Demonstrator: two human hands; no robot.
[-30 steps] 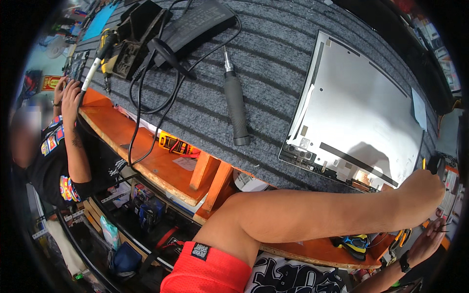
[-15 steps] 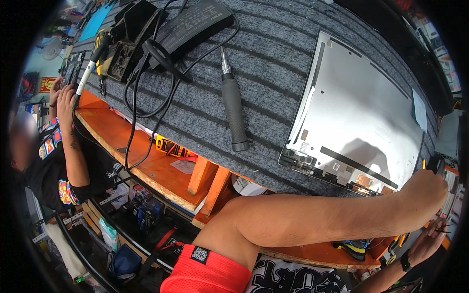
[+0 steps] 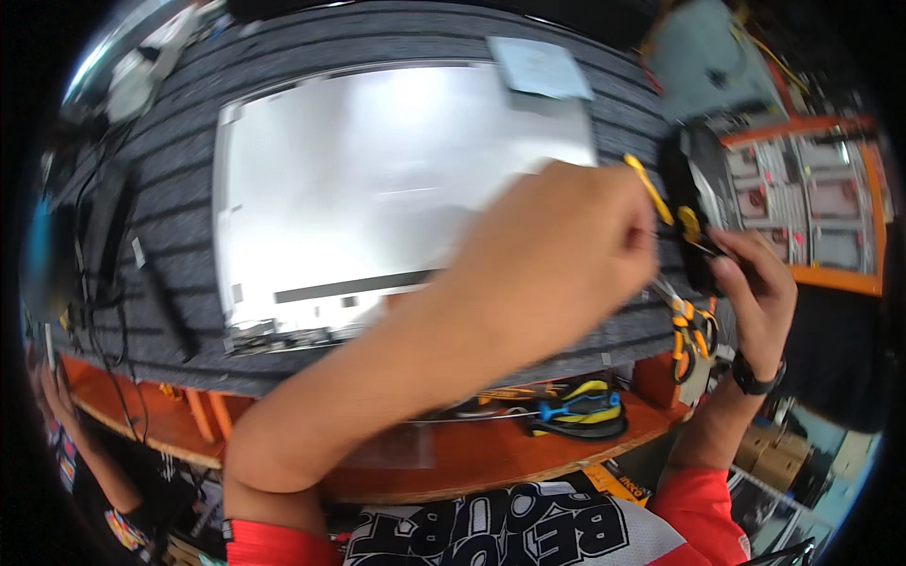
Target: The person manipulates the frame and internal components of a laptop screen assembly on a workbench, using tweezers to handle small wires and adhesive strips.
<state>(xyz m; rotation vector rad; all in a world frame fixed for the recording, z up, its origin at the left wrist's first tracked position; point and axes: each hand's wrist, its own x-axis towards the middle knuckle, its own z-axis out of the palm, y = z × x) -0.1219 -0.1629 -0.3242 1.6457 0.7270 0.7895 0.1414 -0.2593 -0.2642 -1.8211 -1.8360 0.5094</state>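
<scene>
My left arm reaches across a silver laptop chassis (image 3: 321,179) that has its bottom cover off along the near edge. My left hand (image 3: 595,222) is curled into a fist above the chassis's right side, blurred by motion; what it may hold is hidden. Beside it, my right hand (image 3: 760,283) pinches a thin dark tool (image 3: 706,250) between thumb and finger, too small to name. That tool's tip is by a black case with yellow parts (image 3: 694,222). A yellow stick (image 3: 649,189) shows just past my left fist.
Orange-handled scissors (image 3: 694,330) lie by the right edge of the grey striped mat (image 3: 396,28). A light blue paper (image 3: 540,68) overlaps the chassis's far right corner. A screwdriver (image 3: 162,297) lies left of it. Tools fill the orange shelf (image 3: 396,476) below. Another person's arm (image 3: 94,453) is at far left.
The view has swung right, so the chassis now sits near the middle. Both my hands now show close together at the right; the right hand has come up to the black case.
</scene>
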